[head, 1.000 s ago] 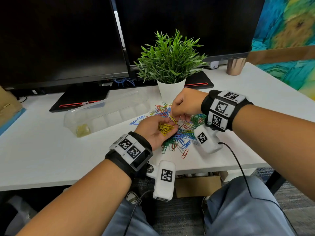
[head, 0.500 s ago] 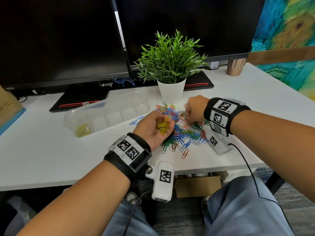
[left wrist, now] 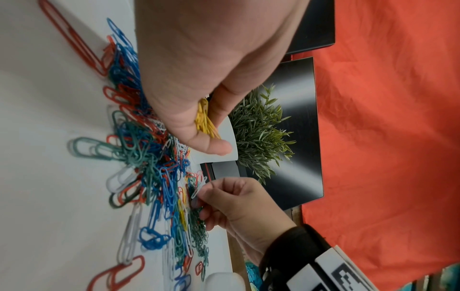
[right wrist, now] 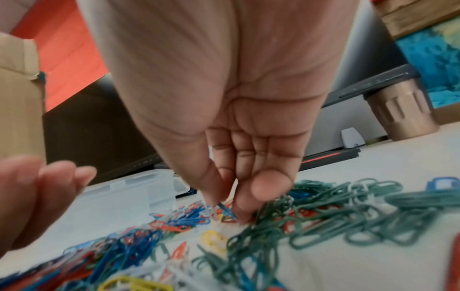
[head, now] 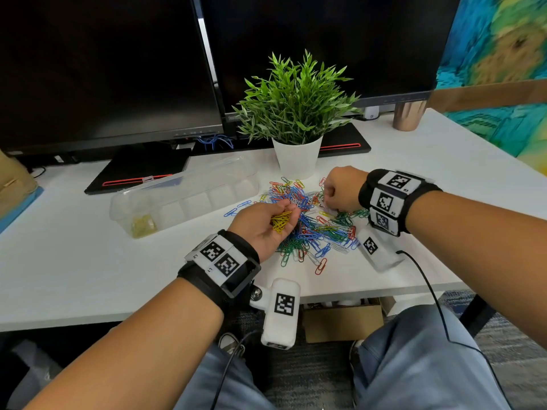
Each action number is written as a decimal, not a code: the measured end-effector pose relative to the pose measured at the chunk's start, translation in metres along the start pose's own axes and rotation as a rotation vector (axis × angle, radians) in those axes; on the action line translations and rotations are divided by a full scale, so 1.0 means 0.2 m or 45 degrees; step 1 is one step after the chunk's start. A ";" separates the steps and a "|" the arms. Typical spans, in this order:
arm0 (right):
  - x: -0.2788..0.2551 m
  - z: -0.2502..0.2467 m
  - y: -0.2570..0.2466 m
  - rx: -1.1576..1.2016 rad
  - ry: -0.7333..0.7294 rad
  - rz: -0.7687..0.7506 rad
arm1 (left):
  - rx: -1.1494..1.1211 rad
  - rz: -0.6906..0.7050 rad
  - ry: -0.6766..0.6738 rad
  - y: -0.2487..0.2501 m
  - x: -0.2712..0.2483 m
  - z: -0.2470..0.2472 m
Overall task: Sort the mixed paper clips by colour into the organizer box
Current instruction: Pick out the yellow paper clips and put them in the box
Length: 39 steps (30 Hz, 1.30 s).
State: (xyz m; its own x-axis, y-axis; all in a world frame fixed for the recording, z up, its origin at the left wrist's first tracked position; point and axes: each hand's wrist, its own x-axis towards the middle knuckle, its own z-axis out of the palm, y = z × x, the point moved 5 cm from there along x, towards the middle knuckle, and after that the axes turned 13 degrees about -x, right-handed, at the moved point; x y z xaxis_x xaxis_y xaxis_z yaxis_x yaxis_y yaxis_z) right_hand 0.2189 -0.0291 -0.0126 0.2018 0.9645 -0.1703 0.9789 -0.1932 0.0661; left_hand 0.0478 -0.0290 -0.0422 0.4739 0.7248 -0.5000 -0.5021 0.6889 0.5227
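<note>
**Paper Clip Sorting: Station Layout and Hand Positions**

The white table point(head: 74, 261) carries all items. Two dark monitors point(head: 103, 69) stand along its far edge, with a potted plant point(head: 296, 108) in a white pot in front of them and a copper-coloured cup point(head: 408, 115) to the right.

The organizer box point(head: 183, 196), a clear plastic case with a row of compartments, lies left of the plant, its lid open behind it. The compartment at its near-left end holds yellow clips point(head: 143, 225); the other compartments appear empty.

The pile of mixed paper clips point(head: 313, 229) lies on the table in front of the plant pot, just right of the box. It contains blue, green, red, white and yellow clips, with a few strays at its edges.

The left hand point(head: 263, 224) hovers over the left side of the pile, palm up. Its grip is partly closed: the fingers are curled round a bundle of yellow paper clips point(head: 280, 221) cupped in the palm.

The right hand point(head: 343, 189) reaches down into the far right part of the pile. Its grip is nearly closed, thumb and fingertips point(right wrist: 245, 208) drawn together at the clips. The wrist view is blurred there, so whether a clip is actually pinched cannot be told.
</note>
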 end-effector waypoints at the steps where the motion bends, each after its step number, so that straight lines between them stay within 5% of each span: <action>1: 0.00 -0.01 0.01 0.028 0.041 0.003 | -0.003 -0.007 0.000 0.00 0.00 0.00; 4: -0.01 -0.04 0.03 0.039 0.120 0.000 | 0.007 -0.019 -0.005 -0.01 -0.01 0.00; 26: -0.05 0.03 -0.09 -0.227 -0.179 -0.032 | -0.015 -0.064 -0.003 -0.03 -0.02 0.01; 34: -0.10 -0.10 -0.11 0.647 -0.042 -0.152 | 0.010 -0.065 -0.001 -0.05 0.00 0.00; 39: -0.12 -0.08 -0.13 0.730 -0.096 -0.211 | 0.048 -0.046 0.020 -0.05 0.01 0.01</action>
State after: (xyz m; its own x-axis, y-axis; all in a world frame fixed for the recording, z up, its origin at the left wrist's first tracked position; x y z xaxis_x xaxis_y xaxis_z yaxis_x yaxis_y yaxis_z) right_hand 0.1876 -0.0437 0.0046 0.0264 0.9786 -0.2040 0.8540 -0.1282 -0.5043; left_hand 0.0552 -0.0342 -0.0474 0.4794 0.6998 -0.5297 -0.4574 0.7143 0.5297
